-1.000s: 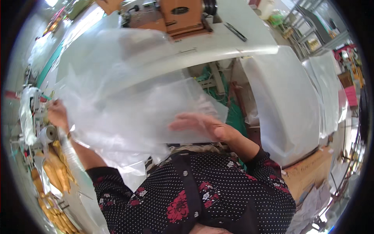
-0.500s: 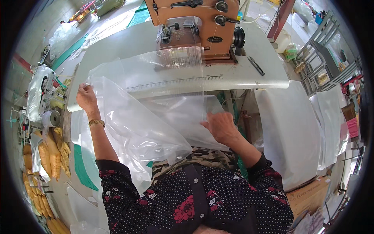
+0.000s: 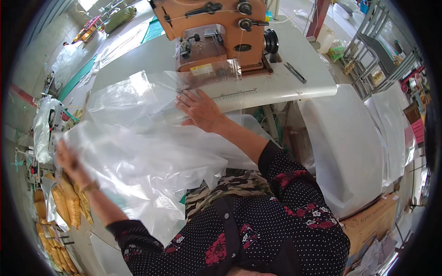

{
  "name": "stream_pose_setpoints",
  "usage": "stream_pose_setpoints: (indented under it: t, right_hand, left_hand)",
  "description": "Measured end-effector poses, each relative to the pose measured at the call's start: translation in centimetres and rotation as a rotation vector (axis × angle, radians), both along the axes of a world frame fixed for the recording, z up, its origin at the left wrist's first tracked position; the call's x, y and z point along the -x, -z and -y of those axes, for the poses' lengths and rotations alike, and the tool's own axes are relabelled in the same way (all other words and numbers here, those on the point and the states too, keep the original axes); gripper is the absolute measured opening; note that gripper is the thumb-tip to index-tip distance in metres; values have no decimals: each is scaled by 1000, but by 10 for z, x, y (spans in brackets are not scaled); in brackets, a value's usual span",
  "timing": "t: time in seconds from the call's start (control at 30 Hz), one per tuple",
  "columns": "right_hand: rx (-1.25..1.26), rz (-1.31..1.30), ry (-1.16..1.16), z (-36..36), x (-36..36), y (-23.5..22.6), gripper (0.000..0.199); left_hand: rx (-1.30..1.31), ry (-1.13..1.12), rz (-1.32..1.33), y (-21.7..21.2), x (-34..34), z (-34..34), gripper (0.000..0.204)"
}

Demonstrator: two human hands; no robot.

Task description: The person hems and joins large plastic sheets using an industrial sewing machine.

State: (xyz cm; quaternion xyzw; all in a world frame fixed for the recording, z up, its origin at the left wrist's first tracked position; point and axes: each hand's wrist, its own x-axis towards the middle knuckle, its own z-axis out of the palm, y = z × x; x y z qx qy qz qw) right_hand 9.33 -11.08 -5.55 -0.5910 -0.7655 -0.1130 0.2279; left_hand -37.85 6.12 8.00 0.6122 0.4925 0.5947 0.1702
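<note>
Clear plastic (image 3: 152, 161) drapes over one table (image 3: 301, 53) before one machine (image 3: 218, 18). One right hand (image 3: 201, 110) lies splayed on it, unclenched; one left hand (image 3: 69, 161), blurred: grasp unclear.

Sewing machine (image 3: 234, 37), obstacle beyond right hand (image 3: 201, 109)

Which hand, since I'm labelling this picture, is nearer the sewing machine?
The right hand, spread over the plastic just below the machine; the left hand, blurred, is far off at left.
</note>
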Motion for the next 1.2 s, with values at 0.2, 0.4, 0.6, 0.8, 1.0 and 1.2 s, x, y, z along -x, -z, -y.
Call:
stream_pose_setpoints:
  t: [0.2, 0.4, 0.6, 0.8, 1.0, 1.2]
  right_hand:
    - [-8, -39, 59, -11, 20, 1, 69]
    - [-47, -55, 136, -16, 33, 13, 64]
    - [102, -1174, -533, -9, 32, 64, 27]
    - [-330, -287, -173, 51, -48, 21, 23]
    - [-403, -340, 645, 64, -102, -9, 31]
    - [-295, -388, 626, 55, -88, -4, 27]
  left_hand:
    - [-482, -296, 413, -160, 1, 186, 32]
    - [-555, 715, -590, -85, -309, 165, 9]
    - [-331, 931, -611, 35, -393, 107, 14]
    - [-317, 676, -415, 108, -402, 86, 14]
    - [-165, 775, -399, 109, -402, 90, 14]
    - [-64, 808, -359, 110, -397, 91, 12]
